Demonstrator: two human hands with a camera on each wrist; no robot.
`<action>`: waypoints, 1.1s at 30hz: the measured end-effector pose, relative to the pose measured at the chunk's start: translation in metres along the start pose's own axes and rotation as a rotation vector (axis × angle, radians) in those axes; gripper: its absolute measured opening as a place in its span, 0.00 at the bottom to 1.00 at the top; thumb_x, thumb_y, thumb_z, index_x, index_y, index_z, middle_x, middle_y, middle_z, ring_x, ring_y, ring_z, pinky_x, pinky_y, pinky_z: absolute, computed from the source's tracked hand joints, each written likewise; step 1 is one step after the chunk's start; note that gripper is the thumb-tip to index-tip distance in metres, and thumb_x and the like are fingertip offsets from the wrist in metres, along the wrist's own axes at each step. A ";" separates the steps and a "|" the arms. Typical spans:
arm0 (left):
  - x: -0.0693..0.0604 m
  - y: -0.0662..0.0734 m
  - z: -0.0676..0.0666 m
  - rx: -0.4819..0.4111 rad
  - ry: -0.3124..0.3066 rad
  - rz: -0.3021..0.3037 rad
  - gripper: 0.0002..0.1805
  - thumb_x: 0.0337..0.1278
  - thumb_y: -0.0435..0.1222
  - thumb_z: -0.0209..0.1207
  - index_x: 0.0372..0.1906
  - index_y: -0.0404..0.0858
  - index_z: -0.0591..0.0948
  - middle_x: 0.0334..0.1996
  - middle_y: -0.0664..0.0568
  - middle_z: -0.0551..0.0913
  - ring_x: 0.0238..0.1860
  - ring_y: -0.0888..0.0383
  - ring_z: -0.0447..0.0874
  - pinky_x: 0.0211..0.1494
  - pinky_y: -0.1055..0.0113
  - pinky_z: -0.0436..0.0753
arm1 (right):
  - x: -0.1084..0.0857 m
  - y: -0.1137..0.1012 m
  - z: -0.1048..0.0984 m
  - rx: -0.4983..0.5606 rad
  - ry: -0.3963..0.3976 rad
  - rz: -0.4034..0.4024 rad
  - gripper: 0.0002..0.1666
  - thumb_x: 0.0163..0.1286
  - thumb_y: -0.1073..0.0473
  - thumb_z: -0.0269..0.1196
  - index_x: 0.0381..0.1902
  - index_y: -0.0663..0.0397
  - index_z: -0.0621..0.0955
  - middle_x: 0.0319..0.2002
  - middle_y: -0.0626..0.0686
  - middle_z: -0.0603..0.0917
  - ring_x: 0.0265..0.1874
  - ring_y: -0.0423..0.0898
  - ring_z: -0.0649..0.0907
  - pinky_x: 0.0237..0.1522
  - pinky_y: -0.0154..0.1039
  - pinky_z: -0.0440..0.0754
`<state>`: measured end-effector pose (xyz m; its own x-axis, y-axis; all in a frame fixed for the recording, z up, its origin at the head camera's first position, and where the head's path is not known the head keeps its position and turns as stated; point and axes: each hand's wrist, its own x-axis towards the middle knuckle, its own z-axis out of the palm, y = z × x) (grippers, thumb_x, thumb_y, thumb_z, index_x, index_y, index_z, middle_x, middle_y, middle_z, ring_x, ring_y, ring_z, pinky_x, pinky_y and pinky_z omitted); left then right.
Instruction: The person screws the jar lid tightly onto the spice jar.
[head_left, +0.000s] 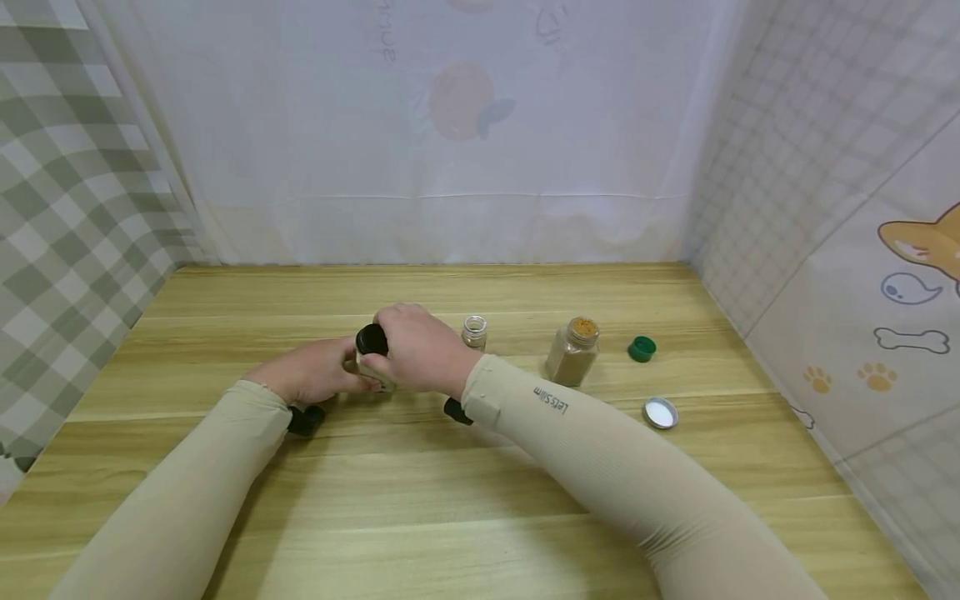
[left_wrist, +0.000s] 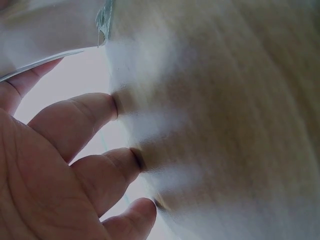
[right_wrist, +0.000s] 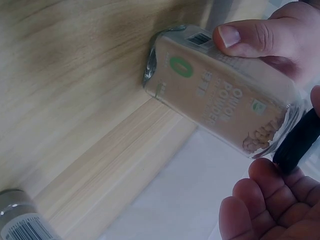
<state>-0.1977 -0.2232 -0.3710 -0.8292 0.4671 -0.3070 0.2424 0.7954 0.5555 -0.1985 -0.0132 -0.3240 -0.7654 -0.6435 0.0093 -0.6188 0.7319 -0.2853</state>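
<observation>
A glass jar of onion powder (right_wrist: 215,92), with a printed label, is tilted in the right wrist view. My left hand (head_left: 322,371) grips the jar's lower part, its thumb (right_wrist: 250,37) along one side. On top sits a black cap (head_left: 371,340), which the fingers of my right hand (head_left: 423,350) pinch. In the left wrist view, the other left fingers (left_wrist: 105,175) are spread with their tips at the wooden tabletop, below part of the glass jar (left_wrist: 45,35).
A small glass jar without a lid (head_left: 474,333) stands right of my hands. Farther right are an uncapped jar of brownish powder (head_left: 573,354), a green cap (head_left: 642,348) and a silver-rimmed lid (head_left: 661,413). Fabric walls enclose the wooden table (head_left: 420,517).
</observation>
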 end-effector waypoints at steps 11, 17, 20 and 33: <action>-0.002 0.001 0.000 -0.006 0.002 -0.017 0.38 0.67 0.61 0.65 0.76 0.55 0.69 0.68 0.44 0.79 0.62 0.45 0.81 0.62 0.43 0.79 | 0.002 -0.001 0.001 -0.012 -0.002 -0.007 0.24 0.79 0.41 0.61 0.54 0.54 0.79 0.47 0.48 0.82 0.46 0.44 0.78 0.45 0.34 0.78; -0.002 0.001 -0.001 -0.017 0.002 -0.010 0.39 0.67 0.61 0.65 0.76 0.53 0.68 0.69 0.43 0.78 0.61 0.44 0.81 0.62 0.43 0.79 | 0.004 -0.001 0.001 -0.031 0.005 -0.029 0.23 0.78 0.42 0.61 0.52 0.55 0.80 0.45 0.48 0.82 0.45 0.44 0.78 0.43 0.33 0.77; -0.001 0.000 0.000 -0.024 0.002 -0.011 0.38 0.66 0.60 0.65 0.76 0.54 0.69 0.70 0.43 0.78 0.63 0.44 0.81 0.63 0.42 0.78 | 0.004 -0.001 0.001 -0.042 0.008 -0.033 0.21 0.78 0.42 0.61 0.50 0.54 0.80 0.42 0.48 0.82 0.43 0.45 0.78 0.40 0.33 0.76; -0.001 0.001 -0.001 -0.036 -0.012 -0.025 0.38 0.66 0.60 0.66 0.76 0.53 0.69 0.71 0.44 0.77 0.62 0.45 0.80 0.61 0.46 0.78 | 0.007 -0.004 -0.005 -0.089 -0.026 -0.038 0.19 0.78 0.42 0.60 0.47 0.52 0.80 0.39 0.47 0.80 0.42 0.46 0.77 0.37 0.34 0.76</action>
<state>-0.1973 -0.2230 -0.3691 -0.8288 0.4520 -0.3298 0.2032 0.7924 0.5752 -0.2024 -0.0192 -0.3181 -0.7370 -0.6758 -0.0064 -0.6614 0.7232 -0.1988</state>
